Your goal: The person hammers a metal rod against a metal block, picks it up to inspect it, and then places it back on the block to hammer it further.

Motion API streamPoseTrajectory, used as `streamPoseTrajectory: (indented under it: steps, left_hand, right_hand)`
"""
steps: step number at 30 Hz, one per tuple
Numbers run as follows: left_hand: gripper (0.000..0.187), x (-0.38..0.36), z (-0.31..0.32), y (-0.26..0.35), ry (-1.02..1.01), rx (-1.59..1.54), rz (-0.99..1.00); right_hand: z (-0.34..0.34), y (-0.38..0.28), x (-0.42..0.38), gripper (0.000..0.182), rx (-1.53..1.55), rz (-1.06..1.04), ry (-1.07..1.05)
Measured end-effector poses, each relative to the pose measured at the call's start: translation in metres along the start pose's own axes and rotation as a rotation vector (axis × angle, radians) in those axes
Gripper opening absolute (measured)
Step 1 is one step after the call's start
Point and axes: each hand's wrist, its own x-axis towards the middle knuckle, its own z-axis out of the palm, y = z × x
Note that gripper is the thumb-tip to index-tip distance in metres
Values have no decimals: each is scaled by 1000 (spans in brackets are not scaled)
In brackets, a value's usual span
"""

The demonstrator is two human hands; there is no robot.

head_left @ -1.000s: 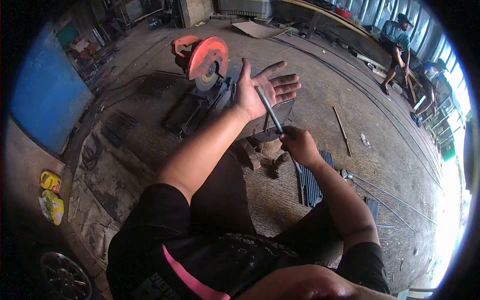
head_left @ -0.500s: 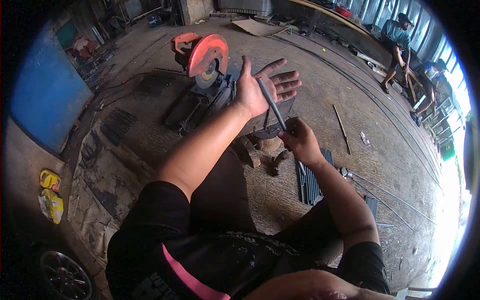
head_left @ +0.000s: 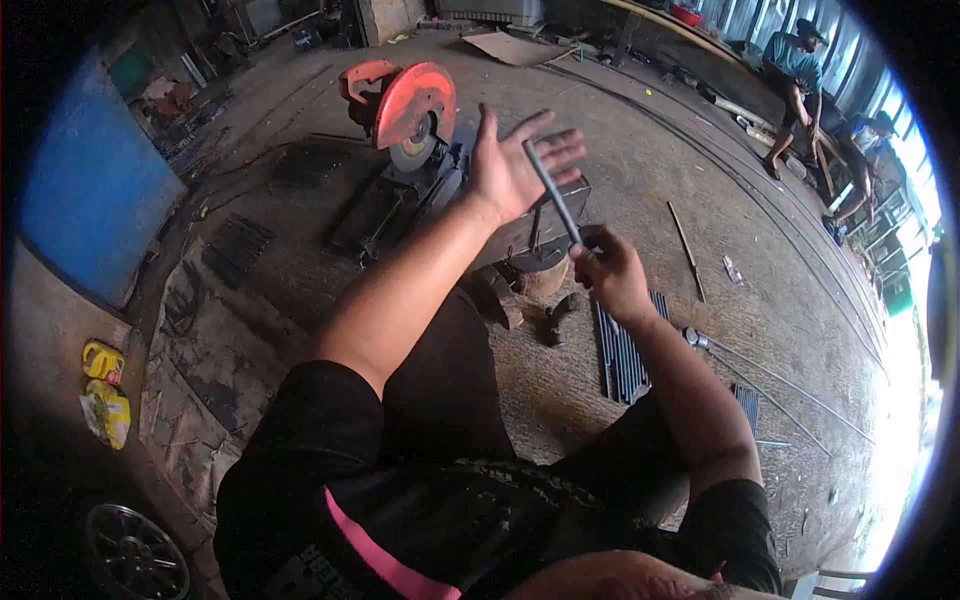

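Observation:
In my right hand [head_left: 608, 272] is a short grey metal rod [head_left: 556, 195], gripped near its lower end and slanting up to the left. The rod's upper end passes in front of the fingers of my left hand [head_left: 515, 170], which is spread open with the palm up. Both palms and fingers look dark with grime. Just beyond my left hand stands a chop saw [head_left: 415, 110] with a red guard and a round disc. Below my right hand, a row of dark cut rods [head_left: 620, 350] lies on the floor.
A wooden block [head_left: 540, 275] and a hammer-like dark tool [head_left: 560, 322] sit before my knees. Long thin rods [head_left: 770, 380] lie to the right. Another bundle of rods [head_left: 237, 250] rests at left, near a blue panel [head_left: 90, 180]. Two people sit at the far right.
My right hand has shifted slightly right, and the rod's upper end now lies over the left fingers rather than the palm. My left hand has moved slightly up and left.

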Motion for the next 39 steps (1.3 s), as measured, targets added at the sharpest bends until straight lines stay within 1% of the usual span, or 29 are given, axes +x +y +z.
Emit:
streamPoseTrajectory:
  steps: [1,3,5,6,8,9,11,12,13,14,15,17,18,19,21,23,25,27,28,29,31,32,33,34,35,36,37,38,39]
  left_hand:
    - [96,4,-7,2,9,-5,-10]
    - [92,17,-27,13,317,319,212]
    - [85,26,-47,26,462,353,317]
    - [78,28,-56,32,500,350,335]
    - [76,26,-64,31,512,371,305]
    - [74,27,-66,32,521,402,276]
    - [72,27,-71,27,511,417,246]
    - [72,24,-70,26,454,467,222]
    - [71,20,-68,25,397,515,194]
    - [68,18,-65,26,406,545,167]
    - [68,18,-67,26,407,544,170]
    - [67,20,-71,27,377,564,129]
    - [67,19,-74,25,383,563,117]
    - [66,19,-75,24,377,556,107]
    - [66,22,-73,24,366,550,111]
    - [65,23,-71,20,359,586,82]
    - [66,21,-74,12,355,592,73]
    - [67,24,-72,14,369,545,30]
    - [70,23,-70,13,362,515,33]
    - [70,23,-69,13,356,516,26]
    - [77,23,-66,17,409,385,115]
    - [83,22,-57,20,386,318,166]
    - [83,20,-51,22,386,327,173]
    - [86,17,-46,24,291,171,168]
    - [88,14,-40,27,192,19,164]
    - [91,8,-34,28,88,14,144]
    - [91,4,-27,30,88,24,158]
    - [92,1,-19,31,-10,-47,149]
    - [93,-1,-15,31,-108,-118,140]
  right_hand:
    - [0,-1,0,28,13,-30,34]
    - [-1,13,13,31,-59,-15,70]
    - [1,39,33,31,-325,-3,178]
    - [2,53,43,31,-333,5,175]
    - [5,76,64,31,-600,54,183]
    - [8,74,72,31,-601,57,182]
    - [19,73,83,29,-470,-68,345]
    - [18,81,88,29,-465,-62,340]
    - [14,94,89,29,-548,30,320]
    - [9,105,91,28,-636,116,300]
    - [7,108,91,28,-637,114,298]
    - [3,117,87,28,-621,185,391]
    - [3,120,92,30,-602,121,432]
    - [2,123,90,30,-601,132,430]
    - [-5,123,95,32,-685,193,236]
    - [-5,123,101,33,-689,185,269]
    - [-5,118,88,33,-695,196,301]
    - [-10,102,90,35,-719,122,144]
    - [-4,92,91,35,-613,91,169]
    - [3,83,88,35,-612,96,176]
    - [15,30,76,35,-187,-9,177]
    - [15,21,73,35,-181,-18,177]
    - [16,13,69,34,108,29,54]
    - [19,2,64,33,396,75,-75]
    - [22,-10,56,33,403,64,-86]
    - [25,-28,44,31,397,88,-110]
    - [29,-40,35,30,387,110,-136]
    - [29,-45,30,26,392,127,-193]
    - [29,-43,30,26,389,117,-207]
